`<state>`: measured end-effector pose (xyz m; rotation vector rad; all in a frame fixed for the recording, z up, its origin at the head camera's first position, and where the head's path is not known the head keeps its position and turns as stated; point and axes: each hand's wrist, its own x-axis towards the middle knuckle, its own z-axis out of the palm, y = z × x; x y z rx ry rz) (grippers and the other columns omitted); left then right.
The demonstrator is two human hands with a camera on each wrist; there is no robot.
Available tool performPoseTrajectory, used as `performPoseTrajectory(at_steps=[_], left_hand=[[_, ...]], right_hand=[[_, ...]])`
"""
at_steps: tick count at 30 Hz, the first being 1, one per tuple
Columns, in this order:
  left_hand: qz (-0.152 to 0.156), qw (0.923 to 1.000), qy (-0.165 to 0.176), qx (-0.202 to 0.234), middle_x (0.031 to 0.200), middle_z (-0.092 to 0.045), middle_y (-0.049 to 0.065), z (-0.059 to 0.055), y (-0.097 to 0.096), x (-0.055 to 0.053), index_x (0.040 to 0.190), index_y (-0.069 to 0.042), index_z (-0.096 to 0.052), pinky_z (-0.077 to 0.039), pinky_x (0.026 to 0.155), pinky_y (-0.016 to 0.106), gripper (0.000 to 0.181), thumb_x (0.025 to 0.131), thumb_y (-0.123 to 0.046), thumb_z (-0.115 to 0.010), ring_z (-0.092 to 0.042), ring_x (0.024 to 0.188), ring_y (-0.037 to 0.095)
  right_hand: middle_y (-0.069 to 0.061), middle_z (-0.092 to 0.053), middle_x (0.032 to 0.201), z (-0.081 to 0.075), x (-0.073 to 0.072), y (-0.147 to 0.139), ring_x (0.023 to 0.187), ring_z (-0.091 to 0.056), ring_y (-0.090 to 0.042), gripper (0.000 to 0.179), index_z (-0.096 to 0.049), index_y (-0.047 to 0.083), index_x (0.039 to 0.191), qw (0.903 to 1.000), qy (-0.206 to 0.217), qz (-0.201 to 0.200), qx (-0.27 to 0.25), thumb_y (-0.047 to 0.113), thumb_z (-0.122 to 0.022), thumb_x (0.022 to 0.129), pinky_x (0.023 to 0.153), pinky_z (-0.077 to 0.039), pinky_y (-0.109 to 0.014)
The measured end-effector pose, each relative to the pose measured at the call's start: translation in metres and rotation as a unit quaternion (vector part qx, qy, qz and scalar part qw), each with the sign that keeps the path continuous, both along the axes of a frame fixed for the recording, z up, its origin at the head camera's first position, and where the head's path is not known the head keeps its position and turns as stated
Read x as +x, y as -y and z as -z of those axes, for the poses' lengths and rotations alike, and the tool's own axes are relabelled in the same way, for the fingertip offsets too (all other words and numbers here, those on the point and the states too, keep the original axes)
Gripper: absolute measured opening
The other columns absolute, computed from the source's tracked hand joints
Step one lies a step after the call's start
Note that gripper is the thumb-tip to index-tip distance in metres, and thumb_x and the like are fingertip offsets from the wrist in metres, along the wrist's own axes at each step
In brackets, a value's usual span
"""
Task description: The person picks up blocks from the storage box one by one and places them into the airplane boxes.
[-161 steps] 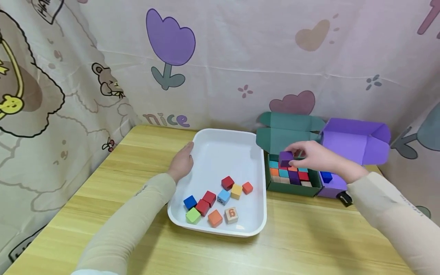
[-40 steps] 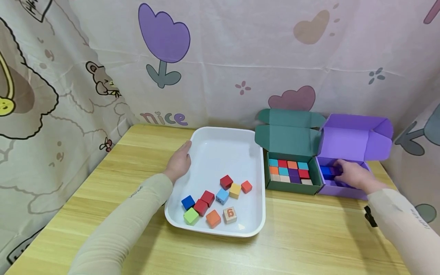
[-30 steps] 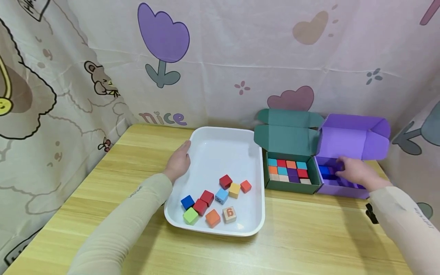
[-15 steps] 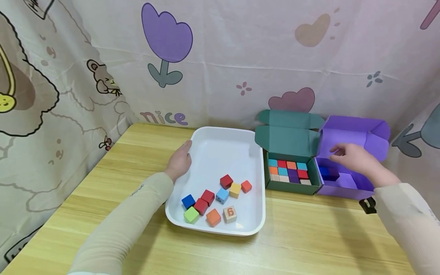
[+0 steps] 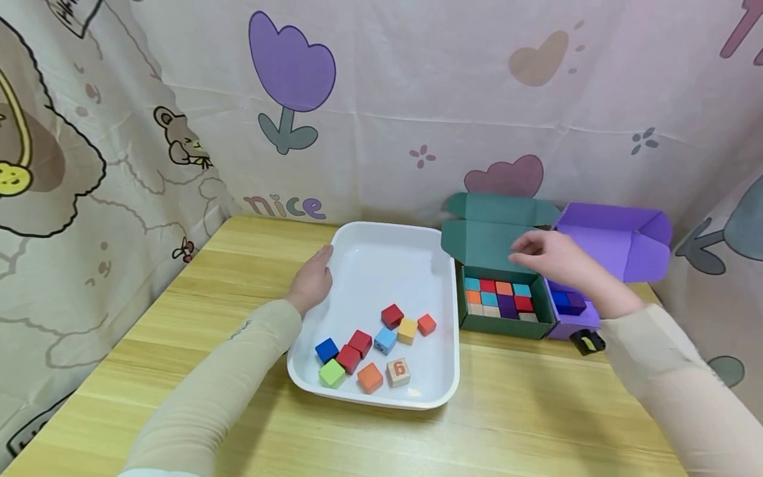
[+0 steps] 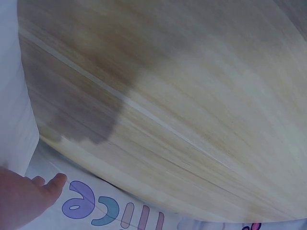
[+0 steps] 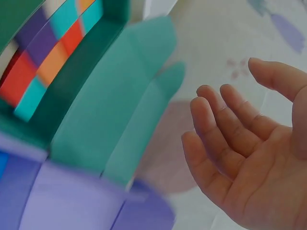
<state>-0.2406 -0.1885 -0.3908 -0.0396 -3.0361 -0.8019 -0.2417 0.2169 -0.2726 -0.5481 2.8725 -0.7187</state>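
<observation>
My left hand (image 5: 311, 281) grips the left rim of a white tray (image 5: 393, 258) that holds several loose coloured cubes, among them a wooden cube marked 6 (image 5: 398, 372). In the left wrist view only part of that hand (image 6: 29, 196) shows at the lower left. Above an open green box (image 5: 507, 326) hovers my right hand (image 5: 554, 255), palm down, with loosely bent fingers. The right wrist view shows this hand (image 7: 259, 158) holding nothing. Several colourful cubes sit in rows in the green box, including a purple cube (image 5: 507, 306).
An open purple box (image 5: 596, 248) stands against the green one, with a blue cube (image 5: 560, 301) and a dark purple cube (image 5: 576, 303) inside; my right forearm hides part of it. A printed curtain (image 5: 387, 159) hangs behind the wooden table (image 5: 507, 417).
Earlier my right hand held a purple cube over the green box, then reached into the purple box. It has let go and moved left, back above the green box. My left hand stays put.
</observation>
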Motion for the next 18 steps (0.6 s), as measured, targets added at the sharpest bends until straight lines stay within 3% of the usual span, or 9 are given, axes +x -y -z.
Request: performPoseTrajectory(at_steps=[9,13,18], left_hand=[[-0.012,0.9999,0.006,0.006,0.156,-0.018,0.016,-0.002,0.002,0.003,0.148,0.0,-0.018,-0.017,0.121,0.041,0.052,0.098,-0.006,-0.028,-0.017,0.144,0.031],[-0.01,0.9999,0.004,0.005,0.156,-0.019,0.015,-0.002,0.0,0.003,0.148,0.0,-0.019,-0.017,0.121,0.04,0.051,0.098,-0.007,-0.028,-0.018,0.144,0.03],[-0.008,1.0,0.0,0.004,0.156,-0.019,0.016,0.0,0.0,0.003,0.148,0.001,-0.019,-0.017,0.12,0.041,0.051,0.098,-0.006,-0.028,-0.018,0.144,0.03]], right_hand=[[-0.014,-0.065,0.105,-0.006,-0.002,0.076,0.096,-0.058,-0.026,0.029,-0.062,0.003,0.111,0.998,0.006,-0.029,-0.057,0.025,-0.056,0.092,0.085,-0.052,-0.041],[-0.014,-0.065,0.104,0.006,-0.003,0.11,0.093,-0.059,-0.025,0.03,-0.062,0.004,0.112,0.9968,0.014,-0.036,-0.07,0.025,-0.058,0.092,0.081,-0.054,-0.037],[-0.012,-0.065,0.105,0.028,-0.002,0.147,0.091,-0.061,-0.024,0.032,-0.061,0.005,0.112,0.9971,0.043,-0.04,-0.048,0.029,-0.06,0.09,0.077,-0.056,-0.033]])
